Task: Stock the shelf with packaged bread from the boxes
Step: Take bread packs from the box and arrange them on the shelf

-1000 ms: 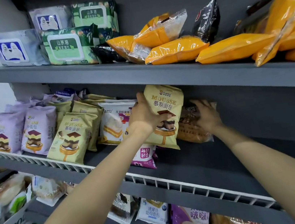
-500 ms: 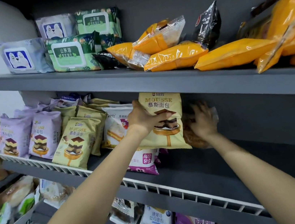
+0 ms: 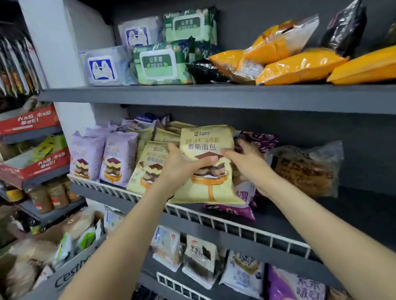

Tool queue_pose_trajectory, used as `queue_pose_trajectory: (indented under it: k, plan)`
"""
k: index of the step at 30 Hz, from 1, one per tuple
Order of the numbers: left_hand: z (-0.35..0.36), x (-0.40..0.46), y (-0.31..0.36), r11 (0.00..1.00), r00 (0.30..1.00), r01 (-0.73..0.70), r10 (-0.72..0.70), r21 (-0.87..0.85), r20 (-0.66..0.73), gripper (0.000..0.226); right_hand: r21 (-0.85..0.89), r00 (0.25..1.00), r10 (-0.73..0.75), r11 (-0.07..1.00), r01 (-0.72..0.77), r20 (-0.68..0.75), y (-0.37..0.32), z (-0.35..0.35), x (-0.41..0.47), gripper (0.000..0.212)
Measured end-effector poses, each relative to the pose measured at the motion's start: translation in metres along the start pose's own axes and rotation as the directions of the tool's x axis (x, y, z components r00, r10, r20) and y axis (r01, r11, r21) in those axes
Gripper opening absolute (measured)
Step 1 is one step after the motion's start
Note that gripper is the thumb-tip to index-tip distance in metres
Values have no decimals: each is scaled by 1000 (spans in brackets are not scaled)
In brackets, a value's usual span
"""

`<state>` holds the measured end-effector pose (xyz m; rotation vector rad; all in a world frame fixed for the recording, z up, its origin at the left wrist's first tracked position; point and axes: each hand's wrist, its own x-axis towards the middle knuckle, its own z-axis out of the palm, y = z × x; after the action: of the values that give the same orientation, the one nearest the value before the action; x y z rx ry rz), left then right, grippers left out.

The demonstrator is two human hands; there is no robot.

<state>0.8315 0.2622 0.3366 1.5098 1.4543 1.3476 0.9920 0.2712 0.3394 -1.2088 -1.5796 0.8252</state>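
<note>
Your left hand (image 3: 181, 168) grasps the yellow pack (image 3: 208, 166) across its front, thumb and fingers curled over it, holding it upright just above the white rail (image 3: 227, 222) of the middle shelf. Your right hand (image 3: 247, 162) touches the pack's right edge with fingers reaching behind it; whether it grips anything there, I cannot tell. Left of the pack, the row is already filled with purple packs (image 3: 106, 160) and more yellow ones. Right of it sits one clear pack (image 3: 306, 170), with bare shelf beyond, so that stretch looks unfinished. Below and left of the pack, the box (image 3: 58, 284) holds plenty more bread, so I judge you're roughly midway.
</note>
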Motion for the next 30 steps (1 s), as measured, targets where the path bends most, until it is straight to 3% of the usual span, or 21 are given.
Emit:
queue_pose_trajectory:
  k: [5, 8, 10, 12, 16, 21, 25, 30]
  plan:
    - [-61, 20, -36, 996, 996, -86, 86, -25, -24, 69, 18, 999, -44, 999, 44, 13, -15, 70, 10, 42]
    - [-106, 42, -56, 990, 992, -125, 126, 63, -4, 42, 10, 994, -70, 997, 71, -88, -21, 114, 23, 46]
    - [-134, 58, -70, 981, 990, -142, 140, 133, 24, 41, -7, 986, -63, 998, 62, -156, -21, 139, 31, 46]
    - [-156, 70, -81, 977, 987, -125, 104, 175, 124, 36, 1, 978, -32, 999, 33, -207, -20, 162, 38, 39]
    - [-172, 83, -99, 920, 922, -69, -90, 387, 377, 65, -47, 973, 26, 998, -38, -229, -12, 191, 47, 34]
    - [-170, 86, -100, 960, 859, -17, -128, 279, 495, 26, -84, 981, 79, 992, -96, -179, -4, 198, 38, 58]
    - [-164, 90, -104, 965, 871, -51, -82, 256, 485, 35, -17, 992, 21, 1000, -23, -122, 0, 201, 31, 48]
    - [-149, 90, -113, 903, 941, -113, -37, 415, 336, 67, -147, 982, -13, 989, -15, -188, 5, 210, 30, 72]
